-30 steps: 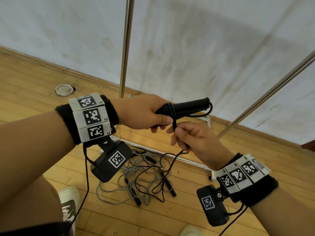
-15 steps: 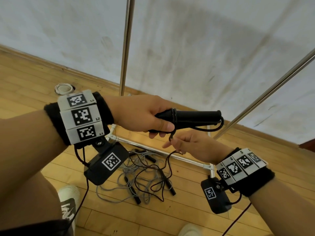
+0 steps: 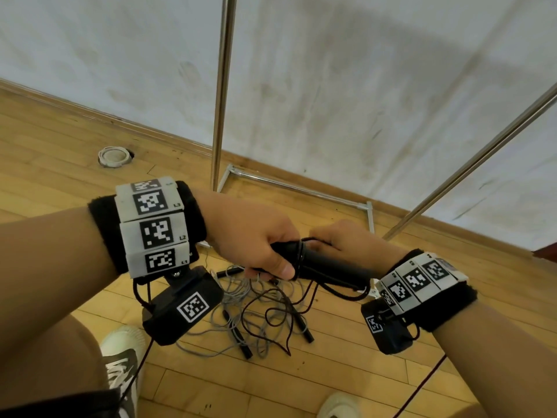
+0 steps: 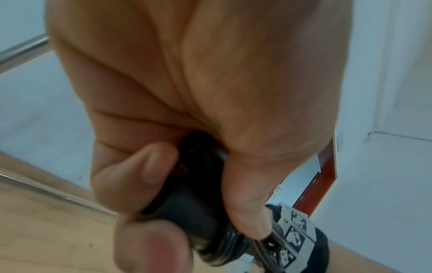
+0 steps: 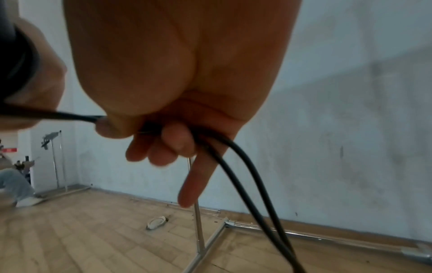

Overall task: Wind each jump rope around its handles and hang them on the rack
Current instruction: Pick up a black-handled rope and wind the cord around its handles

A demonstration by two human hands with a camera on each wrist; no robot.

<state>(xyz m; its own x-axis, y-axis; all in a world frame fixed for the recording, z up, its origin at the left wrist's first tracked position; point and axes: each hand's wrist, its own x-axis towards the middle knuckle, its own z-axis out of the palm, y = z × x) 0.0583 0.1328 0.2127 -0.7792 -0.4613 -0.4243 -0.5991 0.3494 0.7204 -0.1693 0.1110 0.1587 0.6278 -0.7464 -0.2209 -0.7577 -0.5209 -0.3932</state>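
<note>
My left hand grips the black jump rope handles, held level in front of me; the grip shows up close on the handles in the left wrist view. A few turns of black cord circle the handles beside my thumb. My right hand is behind the handles and pinches the black cord, which runs taut to the left and hangs down in two strands. The loose cord trails to the floor. The metal rack stands by the wall.
A tangle of grey and black jump ropes lies on the wooden floor inside the rack's base frame. A slanted rack bar runs up to the right. A white round fitting sits in the floor. My shoes are below.
My right hand has gone from under the handles up and behind them, carrying the cord round. The handles have tilted down to the right and both hands have dropped lower.
</note>
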